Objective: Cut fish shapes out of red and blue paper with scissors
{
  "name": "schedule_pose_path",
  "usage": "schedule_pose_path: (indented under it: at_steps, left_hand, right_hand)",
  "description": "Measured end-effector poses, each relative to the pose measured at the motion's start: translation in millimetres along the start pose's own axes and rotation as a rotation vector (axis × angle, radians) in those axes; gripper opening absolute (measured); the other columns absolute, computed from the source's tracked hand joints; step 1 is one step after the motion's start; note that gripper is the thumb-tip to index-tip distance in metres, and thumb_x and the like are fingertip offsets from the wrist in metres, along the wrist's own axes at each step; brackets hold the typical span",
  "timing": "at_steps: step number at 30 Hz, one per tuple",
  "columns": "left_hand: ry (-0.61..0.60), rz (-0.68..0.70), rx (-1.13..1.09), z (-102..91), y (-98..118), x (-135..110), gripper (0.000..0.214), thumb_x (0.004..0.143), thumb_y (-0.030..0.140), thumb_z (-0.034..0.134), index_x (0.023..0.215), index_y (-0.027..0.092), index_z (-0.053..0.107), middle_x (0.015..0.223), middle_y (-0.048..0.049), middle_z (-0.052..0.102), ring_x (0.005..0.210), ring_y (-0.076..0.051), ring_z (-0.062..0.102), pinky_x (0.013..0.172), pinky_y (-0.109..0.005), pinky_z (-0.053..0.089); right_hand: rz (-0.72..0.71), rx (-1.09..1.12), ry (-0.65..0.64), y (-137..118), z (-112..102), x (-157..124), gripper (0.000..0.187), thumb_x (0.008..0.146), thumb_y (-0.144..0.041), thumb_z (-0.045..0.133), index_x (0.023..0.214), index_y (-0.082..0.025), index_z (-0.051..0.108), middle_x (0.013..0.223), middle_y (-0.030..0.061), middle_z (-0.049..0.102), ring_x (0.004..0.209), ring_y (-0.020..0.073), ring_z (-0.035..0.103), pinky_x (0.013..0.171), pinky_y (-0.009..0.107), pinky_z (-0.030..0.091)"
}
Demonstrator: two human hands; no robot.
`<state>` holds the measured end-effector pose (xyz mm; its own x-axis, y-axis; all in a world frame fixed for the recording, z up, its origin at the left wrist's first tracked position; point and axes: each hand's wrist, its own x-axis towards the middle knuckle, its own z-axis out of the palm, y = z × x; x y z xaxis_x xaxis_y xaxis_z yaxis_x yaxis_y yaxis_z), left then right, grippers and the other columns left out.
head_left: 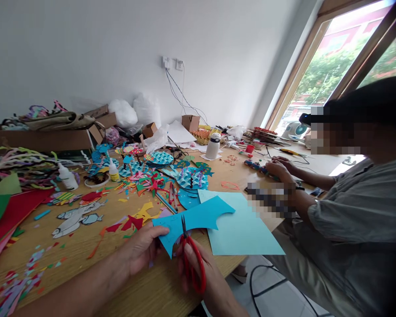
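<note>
Between the thumb and fingers of my left hand (148, 242) is the left end of a blue sheet of paper (198, 215), whose lower edge has curved cut-outs. My right hand (201, 268) is closed round the red handles of a pair of scissors (185, 233). The scissor blades point up and away, overlapping the lower edge of the blue paper; they look nearly closed. Under the right part of the blue paper lies a pale aqua sheet (247, 229), reaching over the table's front edge.
Coloured paper scraps (141, 213) and fish cut-outs (74, 220) cover the wooden table (108, 259). Glue bottles (67, 177), blue paper crafts (191, 176) and a white bottle (213, 146) stand farther back. At right sits a co-worker (350, 198), hands on a small item.
</note>
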<state>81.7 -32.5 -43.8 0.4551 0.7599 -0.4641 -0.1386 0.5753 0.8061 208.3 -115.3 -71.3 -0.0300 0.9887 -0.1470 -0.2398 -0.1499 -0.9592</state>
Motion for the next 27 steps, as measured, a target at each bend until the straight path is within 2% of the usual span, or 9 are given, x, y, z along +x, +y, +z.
schedule_pose_path:
  at_steps: [3,6,12,16,21,24,27]
  left_hand:
    - [-0.003,-0.047,-0.041,-0.1,10.1,-4.8,0.007,0.067,0.013,0.060,0.072,0.017,0.058,0.062,-0.0016,0.068,0.058,-0.016,0.062,0.057,-0.025,0.049]
    - [0.044,-0.116,-0.031,-9.3,21.7,-10.6,0.006,0.067,0.010,0.055,0.068,0.016,0.057,0.052,-0.0013,0.064,0.046,-0.015,0.058,0.049,-0.025,0.049]
    - [0.164,-0.090,0.060,-23.0,39.8,-20.9,0.010,0.074,0.009,0.051,0.068,0.013,0.057,0.056,-0.0049,0.065,0.046,-0.014,0.059,0.050,-0.026,0.052]
    - [0.137,-0.050,0.061,-19.7,43.1,-27.8,0.012,0.078,0.012,0.049,0.068,0.014,0.055,0.056,-0.0039,0.064,0.046,-0.015,0.059,0.049,-0.028,0.053]
    - [0.167,-0.033,0.040,-17.1,40.1,-36.3,0.011,0.078,0.011,0.049,0.069,0.016,0.053,0.057,-0.0028,0.064,0.045,-0.015,0.059,0.049,-0.028,0.053]
    - [0.193,-0.029,0.040,-17.5,37.6,-41.3,0.010,0.078,0.012,0.050,0.071,0.017,0.054,0.056,-0.0030,0.065,0.045,-0.016,0.060,0.050,-0.029,0.053]
    - [0.200,-0.010,0.031,-17.8,36.0,-45.3,0.009,0.077,0.011,0.051,0.071,0.017,0.054,0.056,-0.0033,0.065,0.045,-0.017,0.061,0.050,-0.029,0.053]
  right_hand:
    - [0.069,0.020,-0.028,-0.7,-2.9,-5.4,0.053,0.074,-0.067,0.049,0.079,-0.014,0.050,0.053,-0.0023,0.053,0.034,0.0048,0.045,0.033,0.015,0.025]
    - [0.153,0.091,-0.068,1.9,-9.7,-15.1,0.050,0.080,-0.062,0.045,0.080,-0.013,0.052,0.052,-0.0018,0.053,0.033,0.0048,0.045,0.033,0.015,0.023]
    - [0.188,0.117,-0.186,5.9,-18.6,-37.5,0.057,0.082,-0.064,0.039,0.082,-0.011,0.058,0.055,0.0015,0.054,0.043,0.0069,0.046,0.042,0.017,0.030]
    - [0.207,0.049,-0.141,4.8,-9.3,-47.2,0.052,0.079,-0.063,0.048,0.084,-0.013,0.059,0.071,0.0043,0.058,0.060,0.0096,0.051,0.054,0.019,0.035]
    - [0.207,-0.005,-0.145,1.5,2.1,-41.3,0.053,0.079,-0.065,0.045,0.086,-0.013,0.056,0.064,0.0019,0.055,0.054,0.0088,0.050,0.050,0.019,0.034]
    - [0.208,-0.010,-0.158,0.8,2.9,-32.1,0.059,0.074,-0.071,0.044,0.084,-0.013,0.053,0.061,0.0012,0.055,0.049,0.0085,0.050,0.044,0.018,0.031]
    - [0.212,-0.001,-0.115,0.3,3.4,-25.2,0.061,0.072,-0.073,0.044,0.084,-0.014,0.053,0.062,0.0012,0.056,0.047,0.0073,0.050,0.041,0.016,0.029]
